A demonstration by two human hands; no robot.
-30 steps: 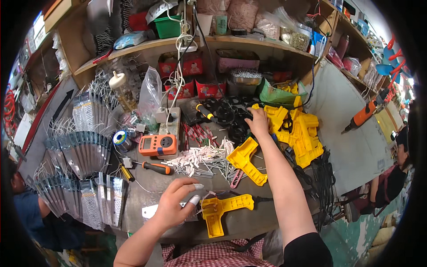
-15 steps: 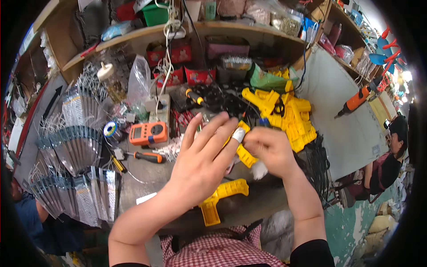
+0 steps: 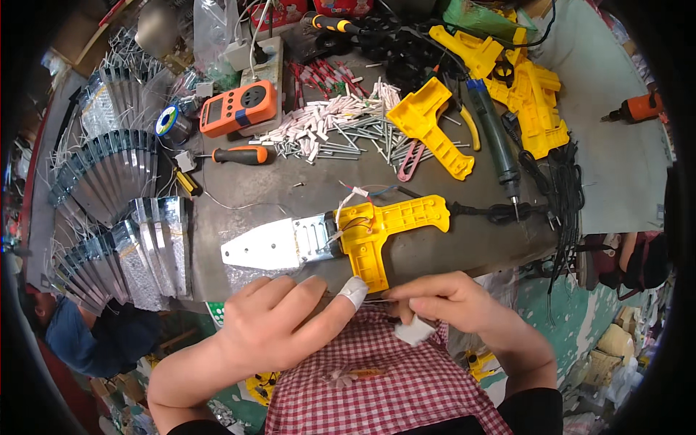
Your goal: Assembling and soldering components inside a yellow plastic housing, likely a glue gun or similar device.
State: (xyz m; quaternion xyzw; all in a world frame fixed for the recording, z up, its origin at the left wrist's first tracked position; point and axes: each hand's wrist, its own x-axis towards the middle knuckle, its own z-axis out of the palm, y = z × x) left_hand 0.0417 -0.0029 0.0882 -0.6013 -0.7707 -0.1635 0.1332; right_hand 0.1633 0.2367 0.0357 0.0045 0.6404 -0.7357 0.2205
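My left hand [image 3: 279, 319] is closed at the bench's near edge, fingers curled and white tape [image 3: 354, 293] round one fingertip. Facing it, my right hand [image 3: 453, 301] pinches at the front edge; a white wrapping or pad [image 3: 415, 330] shows at its fingers. Something thin seems to run between the hands, too small to name. Just beyond them lies an open yellow handle shell [image 3: 370, 250] with thin wires in it. A flat pointed metal plate [image 3: 264, 243] joins it on the left, and a black power cord [image 3: 500, 210] leaves it on the right.
Farther back lie an orange multimeter [image 3: 239, 109], a screwdriver [image 3: 243, 154], loose screws [image 3: 341, 141], another yellow shell [image 3: 435, 123] and a dark electric screwdriver [image 3: 496, 138]. Metal plates [image 3: 109, 174] stack at left; yellow shells [image 3: 533, 109] pile at right. An orange-handled tool [image 3: 638, 109] is far right.
The view has tilted downward. My hands have come back from above the bench to its near edge. The plate and wired shell, partly hidden before, now show fully; the farther yellow shell lies clear of my hands.
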